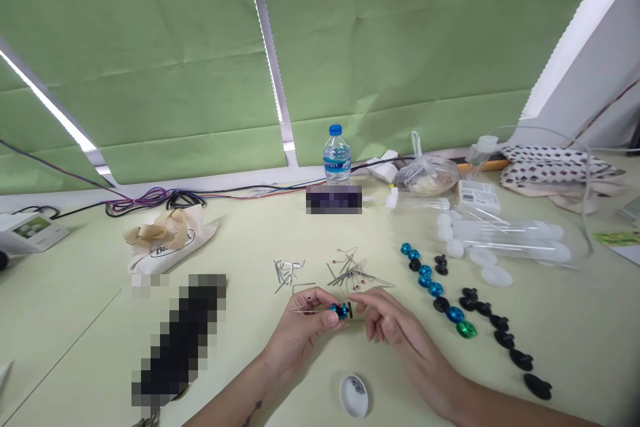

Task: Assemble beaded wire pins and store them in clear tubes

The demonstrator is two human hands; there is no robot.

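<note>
My left hand [307, 321] is closed around a small blue and black part [341, 311], with a thin metal wire [305, 311] running out to its left. Just right of that part is my right hand [393, 323], its index finger stretched toward the black end and its other fingers curled; I see nothing held in it. Beyond the hands lie short metal pins [289, 273] and a pile of bent wires [355, 273]. A small white dish [354, 395] with dark bits inside sits below the hands.
Blue, black and green knobs [435, 289] form a slanting row at right, beside black flanged pieces [503, 339]. Farther back are clear tubes [510, 231], a water bottle [337, 157] and a plastic bag [427, 175]. A cloth pouch [173, 243] and blurred black object [183, 340] lie left.
</note>
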